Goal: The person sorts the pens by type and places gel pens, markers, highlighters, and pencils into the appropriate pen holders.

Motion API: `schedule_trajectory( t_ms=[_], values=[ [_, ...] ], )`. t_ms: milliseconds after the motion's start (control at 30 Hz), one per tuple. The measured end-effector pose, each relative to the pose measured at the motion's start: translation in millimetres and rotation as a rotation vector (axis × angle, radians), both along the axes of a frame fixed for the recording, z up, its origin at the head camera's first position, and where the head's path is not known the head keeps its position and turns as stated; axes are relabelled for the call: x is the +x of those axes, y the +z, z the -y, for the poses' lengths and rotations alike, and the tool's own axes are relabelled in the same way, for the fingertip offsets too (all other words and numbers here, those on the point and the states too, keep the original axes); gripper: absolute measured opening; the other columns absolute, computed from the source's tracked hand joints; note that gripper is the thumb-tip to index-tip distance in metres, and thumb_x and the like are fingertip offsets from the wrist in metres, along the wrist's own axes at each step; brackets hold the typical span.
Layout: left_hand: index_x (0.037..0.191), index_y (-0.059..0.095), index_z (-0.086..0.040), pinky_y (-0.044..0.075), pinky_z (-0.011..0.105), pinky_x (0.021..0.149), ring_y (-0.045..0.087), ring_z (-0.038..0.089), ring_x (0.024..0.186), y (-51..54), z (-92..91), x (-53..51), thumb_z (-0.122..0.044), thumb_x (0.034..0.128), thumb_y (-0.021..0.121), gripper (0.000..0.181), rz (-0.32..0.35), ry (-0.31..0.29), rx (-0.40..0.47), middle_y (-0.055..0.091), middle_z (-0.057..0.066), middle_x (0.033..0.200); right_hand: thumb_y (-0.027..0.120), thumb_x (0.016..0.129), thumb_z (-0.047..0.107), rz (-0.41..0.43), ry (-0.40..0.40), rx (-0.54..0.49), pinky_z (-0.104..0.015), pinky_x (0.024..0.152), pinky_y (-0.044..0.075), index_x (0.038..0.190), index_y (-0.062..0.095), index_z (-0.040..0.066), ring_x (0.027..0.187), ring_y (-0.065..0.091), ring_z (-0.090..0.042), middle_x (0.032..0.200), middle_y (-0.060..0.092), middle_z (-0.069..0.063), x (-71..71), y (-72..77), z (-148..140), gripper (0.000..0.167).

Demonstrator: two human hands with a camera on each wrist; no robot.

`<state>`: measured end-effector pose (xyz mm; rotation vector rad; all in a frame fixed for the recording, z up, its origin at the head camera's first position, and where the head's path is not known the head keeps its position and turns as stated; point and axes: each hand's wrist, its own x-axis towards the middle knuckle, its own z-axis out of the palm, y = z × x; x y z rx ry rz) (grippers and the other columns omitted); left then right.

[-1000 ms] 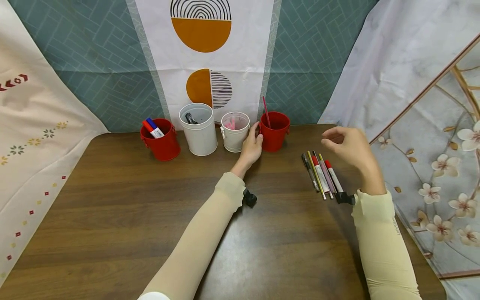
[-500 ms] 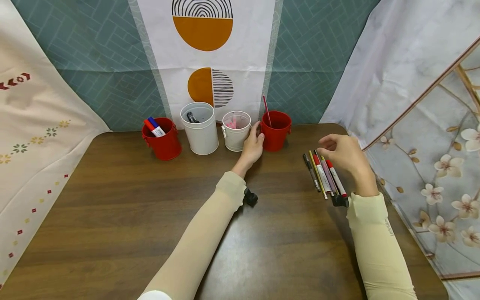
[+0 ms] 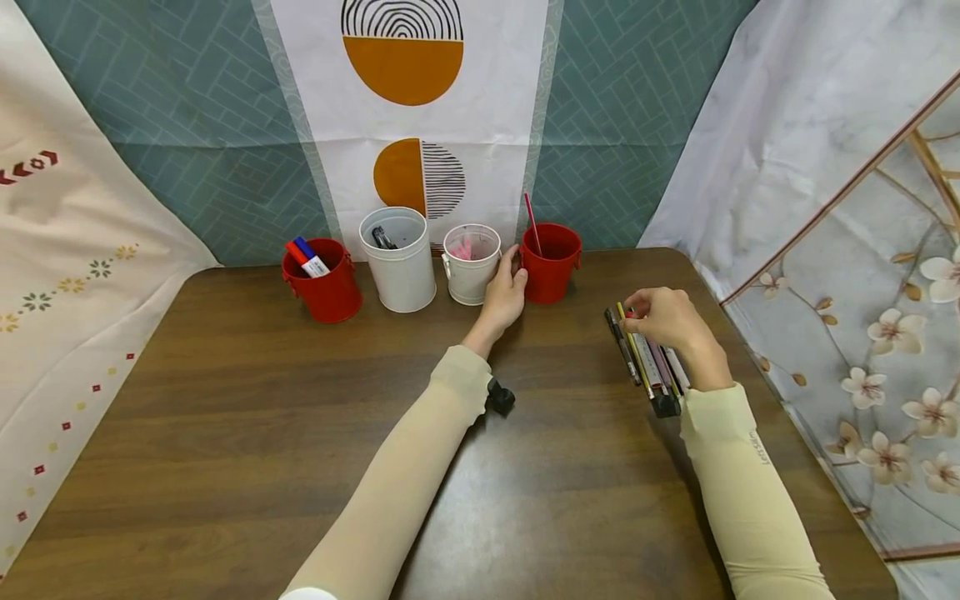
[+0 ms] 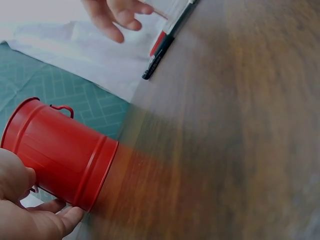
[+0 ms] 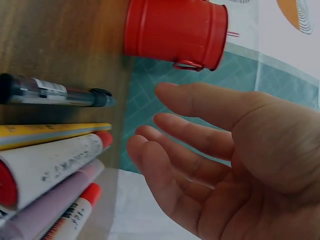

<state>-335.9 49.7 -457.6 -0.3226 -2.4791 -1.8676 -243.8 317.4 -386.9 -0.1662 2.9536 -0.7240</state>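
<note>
My left hand (image 3: 504,298) rests between the small white bucket (image 3: 471,279) and the right red bucket (image 3: 550,275); in the left wrist view its fingertips touch the side of the red bucket (image 4: 65,150). A thin red stick leans in that bucket. Over the upper ends of a row of pens and pencils hovers my right hand (image 3: 670,323). In the right wrist view its fingers are loosely bent with nothing between them, beside a black pen (image 5: 55,94), a yellow pencil (image 5: 55,134) and a red-capped white marker (image 5: 55,167).
A red bucket (image 3: 330,292) with red and blue markers stands at the left of the row. Beside it is a tall white bucket (image 3: 401,271) holding black items. Patterned cloth hangs behind the wooden table (image 3: 300,433) and along both sides.
My right hand has moved left and lower, from beyond the right side of the pens to above them. The left hand has stayed by the red bucket.
</note>
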Motion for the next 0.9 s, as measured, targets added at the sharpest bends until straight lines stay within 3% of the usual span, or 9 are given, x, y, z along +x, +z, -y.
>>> schedule_trajectory(
  t_ms=[233,400,667,900],
  values=[
    [0.168,0.029,-0.014,0.036,0.035,0.125,0.043,0.023,0.153,-0.2,-0.1,0.0,-0.015,0.1143,0.045,0.056,-0.001,-0.008,0.009,0.044,0.011,0.167,0.076,0.097,0.024,0.07,-0.004,0.034,-0.057,0.09,0.056,0.131,0.068,-0.004,0.109,0.066,-0.045,0.118,0.074,-0.026,-0.5,-6.2,3,0.044],
    [0.168,0.029,-0.012,0.034,0.034,0.126,0.041,0.022,0.154,-1.4,0.0,-1.1,-0.015,0.1144,0.044,0.056,-0.003,-0.019,0.008,0.042,0.011,0.168,0.077,0.096,0.024,0.087,-0.017,0.052,-0.058,0.091,0.056,0.131,0.069,-0.004,0.106,0.069,-0.043,0.117,0.075,-0.024,-1.6,-8.7,5,0.045],
    [0.168,0.031,-0.014,0.034,0.035,0.126,0.042,0.023,0.154,0.2,1.9,-1.2,-0.016,0.114,0.045,0.056,-0.001,-0.006,0.018,0.043,0.011,0.167,0.078,0.096,0.025,0.108,-0.003,0.11,-0.063,0.098,0.053,0.127,0.073,-0.003,0.117,0.064,-0.05,0.112,0.076,-0.022,-3.4,-13.2,13,0.042],
    [0.168,0.031,-0.016,0.035,0.034,0.126,0.043,0.022,0.153,-1.2,0.5,-1.2,-0.017,0.1142,0.046,0.056,0.003,-0.008,0.011,0.043,0.01,0.167,0.079,0.093,0.021,0.093,-0.028,0.157,-0.068,0.103,0.049,0.12,0.075,-0.002,0.124,0.059,-0.056,0.129,0.068,-0.031,-3.9,-18.1,17,0.036]
  ],
)
